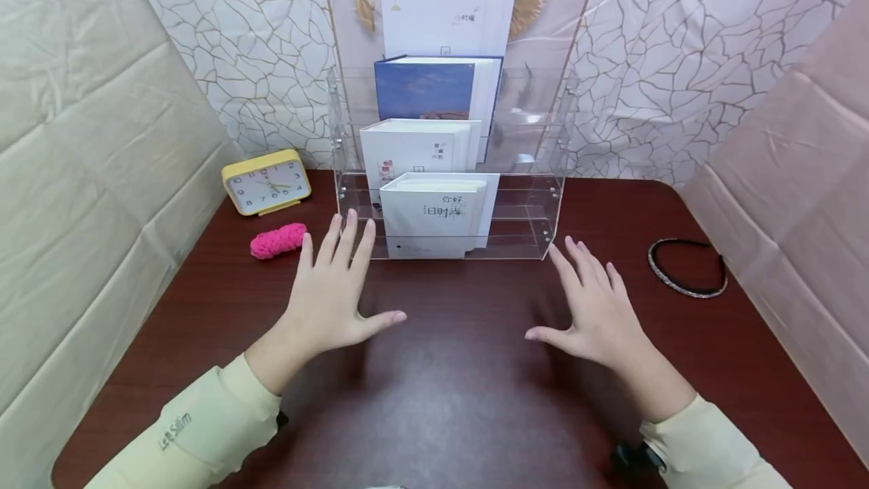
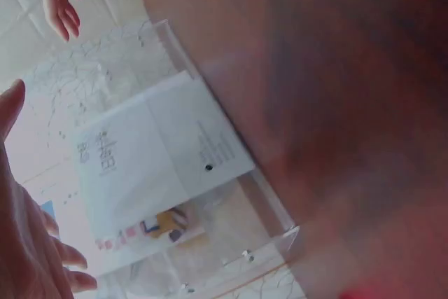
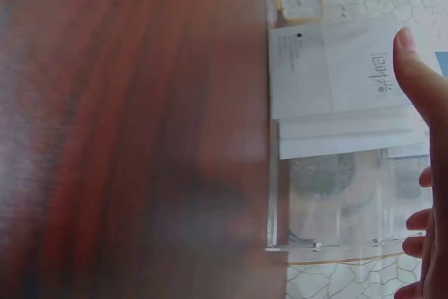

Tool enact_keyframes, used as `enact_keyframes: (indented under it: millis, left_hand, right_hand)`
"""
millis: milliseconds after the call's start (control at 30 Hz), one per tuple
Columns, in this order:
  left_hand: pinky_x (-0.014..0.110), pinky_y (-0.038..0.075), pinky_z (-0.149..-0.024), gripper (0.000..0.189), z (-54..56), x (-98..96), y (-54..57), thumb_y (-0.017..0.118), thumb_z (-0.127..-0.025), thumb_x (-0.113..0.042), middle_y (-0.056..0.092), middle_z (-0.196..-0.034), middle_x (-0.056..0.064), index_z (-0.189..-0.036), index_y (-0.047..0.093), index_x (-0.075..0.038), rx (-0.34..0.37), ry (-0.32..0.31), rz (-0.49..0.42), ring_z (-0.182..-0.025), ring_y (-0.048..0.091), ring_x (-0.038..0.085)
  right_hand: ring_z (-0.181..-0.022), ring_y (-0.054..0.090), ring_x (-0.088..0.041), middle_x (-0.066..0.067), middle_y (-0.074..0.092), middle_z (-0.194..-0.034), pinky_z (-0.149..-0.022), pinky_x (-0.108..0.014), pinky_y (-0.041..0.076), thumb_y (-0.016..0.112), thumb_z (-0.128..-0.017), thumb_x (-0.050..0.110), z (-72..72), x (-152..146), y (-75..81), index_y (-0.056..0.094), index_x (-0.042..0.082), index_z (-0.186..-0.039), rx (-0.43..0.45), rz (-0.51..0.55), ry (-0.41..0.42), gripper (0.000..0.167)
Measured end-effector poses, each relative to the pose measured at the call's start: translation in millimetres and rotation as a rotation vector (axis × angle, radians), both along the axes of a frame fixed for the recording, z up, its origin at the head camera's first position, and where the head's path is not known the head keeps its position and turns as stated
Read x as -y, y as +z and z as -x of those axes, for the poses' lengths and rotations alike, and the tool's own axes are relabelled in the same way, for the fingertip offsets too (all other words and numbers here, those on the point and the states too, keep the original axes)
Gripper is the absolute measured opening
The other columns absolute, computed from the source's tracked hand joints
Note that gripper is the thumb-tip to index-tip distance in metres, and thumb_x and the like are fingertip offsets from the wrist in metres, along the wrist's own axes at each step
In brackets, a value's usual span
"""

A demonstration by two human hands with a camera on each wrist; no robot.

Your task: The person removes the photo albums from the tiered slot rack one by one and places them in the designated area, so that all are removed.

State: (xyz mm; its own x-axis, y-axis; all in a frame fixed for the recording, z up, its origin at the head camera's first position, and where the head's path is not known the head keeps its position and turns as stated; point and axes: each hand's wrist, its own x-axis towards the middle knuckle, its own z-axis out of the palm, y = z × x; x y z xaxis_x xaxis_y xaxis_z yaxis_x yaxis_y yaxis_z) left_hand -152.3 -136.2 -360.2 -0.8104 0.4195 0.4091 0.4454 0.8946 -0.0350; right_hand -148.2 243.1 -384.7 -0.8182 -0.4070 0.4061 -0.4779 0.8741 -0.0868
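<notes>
Both hands are spread in the air over the dark wooden table, palms down and holding nothing. My left hand has its fingers fanned out near the front left corner of a clear acrylic tiered rack. By the rack's front right corner is my right hand, thumb stretched inward. The rack's steps bear a white book at the front, another white book behind it, a blue-covered book higher up and a white book on top. In both wrist views the front book stands upright in the rack.
A yellow alarm clock stands at the back left, with a bright pink yarn bundle in front of it. On the right lies a dark glittery headband. Pale quilted panels flank the table, and a patterned backdrop rises behind.
</notes>
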Motion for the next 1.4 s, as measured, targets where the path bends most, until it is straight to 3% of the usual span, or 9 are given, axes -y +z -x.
enact_keyframes:
  millis: [167, 367, 500, 667, 800, 1000, 1100, 1200, 1400]
  left_hand:
    - [0.061, 0.013, -0.106, 0.104, 15.4, 11.0, 15.6, 0.048, -0.078, -0.072, 0.015, -0.153, 0.018, -0.148, 0.018, -0.002, 0.000, 0.020, -0.153, -0.139, 0.012, 0.034]
    - [0.045, 0.018, -0.111, 0.086, 44.6, 32.6, 31.4, 0.061, -0.088, -0.042, 0.019, -0.152, 0.018, -0.147, 0.017, 0.003, 0.060, 0.034, -0.575, -0.138, 0.019, 0.030]
    - [0.036, 0.018, -0.111, 0.082, 69.5, 41.5, 36.3, 0.059, -0.091, -0.032, 0.022, -0.150, 0.020, -0.147, 0.010, 0.002, 0.184, 0.065, -0.871, -0.137, 0.023, 0.027]
    - [0.038, 0.023, -0.110, 0.084, 107.1, 43.0, 32.5, 0.056, -0.093, -0.024, 0.021, -0.149, 0.024, -0.147, -0.004, -0.001, 0.374, 0.096, -1.136, -0.135, 0.024, 0.035]
    - [0.040, 0.022, -0.110, 0.084, 131.4, 40.7, 23.7, 0.055, -0.094, -0.027, 0.019, -0.149, 0.027, -0.147, -0.004, 0.000, 0.497, 0.151, -1.172, -0.134, 0.024, 0.038]
    - [0.039, 0.028, -0.108, 0.075, 150.4, 32.3, 6.0, 0.052, -0.095, -0.032, 0.027, -0.145, 0.027, -0.145, 0.010, 0.004, 0.645, 0.196, -1.172, -0.130, 0.033, 0.032]
    - [0.042, 0.033, -0.104, 0.070, 156.5, 29.1, 0.5, 0.051, -0.096, -0.033, 0.030, -0.144, 0.024, -0.144, 0.018, 0.006, 0.666, 0.203, -1.183, -0.128, 0.036, 0.030]
    - [0.043, 0.036, -0.101, 0.061, 161.2, 27.9, -2.1, 0.048, -0.097, -0.031, 0.035, -0.141, 0.023, -0.141, 0.027, 0.005, 0.677, 0.229, -1.188, -0.122, 0.040, 0.031]
    - [0.043, 0.034, -0.101, 0.048, 164.4, 23.7, -7.9, 0.035, -0.096, -0.017, 0.041, -0.135, 0.025, -0.137, 0.036, 0.008, 0.626, 0.229, -1.141, -0.117, 0.041, 0.032]
  right_hand:
    - [-0.131, 0.029, -0.036, -0.021, 0.031, -0.145, -0.099, -0.060, 0.028, 0.072, -0.072, 0.054, 14.4, -1, 10.1, 0.020, 0.008, -0.149, 0.047, 0.147, 0.039, 0.103]
    - [-0.126, 0.037, -0.040, -0.026, 0.038, -0.139, -0.101, -0.056, 0.030, 0.073, -0.081, 0.013, 38.2, -6, 26.0, 0.017, 0.000, -0.146, 0.163, 0.527, 0.106, 0.087]
    - [-0.118, 0.047, -0.039, -0.023, 0.049, -0.131, -0.092, -0.055, 0.040, 0.071, -0.081, 0.003, 56.0, -2, 32.2, 0.025, -0.002, -0.139, 0.173, 0.667, 0.122, 0.073]
    - [-0.110, 0.054, -0.036, -0.024, 0.056, -0.121, -0.086, -0.034, 0.048, 0.066, -0.084, -0.002, 76.3, 15, 38.5, 0.034, -0.007, -0.129, 0.226, 0.789, 0.123, 0.056]
    - [-0.107, 0.055, -0.039, -0.029, 0.056, -0.117, -0.090, -0.033, 0.047, 0.065, -0.085, -0.002, 87.7, 34, 43.8, 0.037, -0.012, -0.122, 0.304, 0.876, 0.136, 0.047]
    - [-0.105, 0.053, -0.046, -0.034, 0.054, -0.113, -0.088, -0.035, 0.048, 0.067, -0.084, 0.001, 102.4, 55, 35.3, 0.036, -0.014, -0.118, 0.390, 0.938, 0.167, 0.049]
    - [-0.104, 0.054, -0.046, -0.034, 0.056, -0.110, -0.084, -0.031, 0.048, 0.070, -0.081, 0.002, 106.7, 67, 33.3, 0.037, -0.015, -0.117, 0.392, 0.938, 0.147, 0.052]
    - [-0.102, 0.055, -0.045, -0.032, 0.058, -0.108, -0.084, -0.042, 0.047, 0.075, -0.077, 0.002, 107.2, 79, 35.0, 0.040, -0.015, -0.114, 0.370, 0.908, 0.121, 0.053]
    - [-0.089, 0.061, -0.029, -0.013, 0.063, -0.098, -0.078, -0.045, 0.049, 0.086, -0.067, 0.020, 128.3, 85, -2.6, 0.049, 0.002, -0.106, 0.315, 0.887, 0.042, 0.056]
